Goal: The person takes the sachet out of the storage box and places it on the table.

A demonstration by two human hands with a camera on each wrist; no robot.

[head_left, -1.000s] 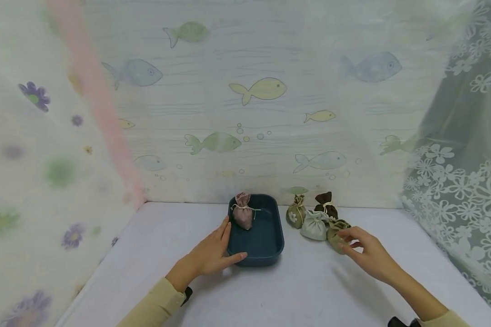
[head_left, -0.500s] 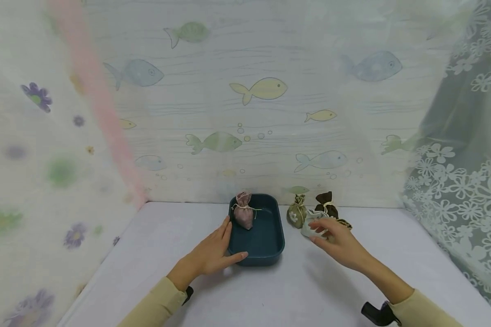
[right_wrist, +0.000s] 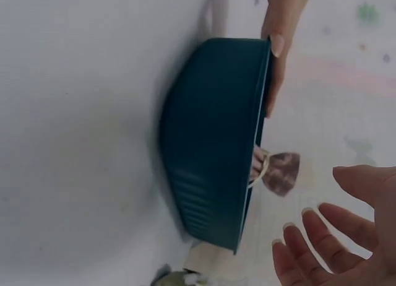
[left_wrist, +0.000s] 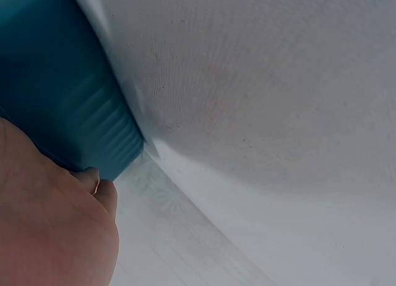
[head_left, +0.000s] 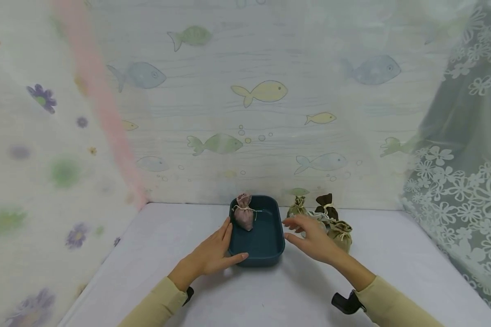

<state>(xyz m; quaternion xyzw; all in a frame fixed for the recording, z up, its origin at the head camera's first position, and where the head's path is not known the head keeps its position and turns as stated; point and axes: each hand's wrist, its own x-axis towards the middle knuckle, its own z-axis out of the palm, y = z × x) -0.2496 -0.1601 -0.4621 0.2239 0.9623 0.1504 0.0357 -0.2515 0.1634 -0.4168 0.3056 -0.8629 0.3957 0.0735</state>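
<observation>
A dark teal tray sits mid-table with a mauve drawstring pouch in its far left corner. My left hand rests against the tray's left side, fingers straight and thumb along the front edge. In the left wrist view the left hand touches the tray. My right hand hovers just right of the tray, fingers spread and empty. In the right wrist view the right hand is open beside the tray, and the mauve pouch peeks over the rim.
Behind the right hand stand an olive pouch, a brown pouch and a tan pouch; a white pouch is mostly hidden. Patterned curtains wall in the white table on three sides.
My right hand has moved left, from the cluster of pouches to the tray's right side, and holds nothing. The left hand and the tray have stayed put.
</observation>
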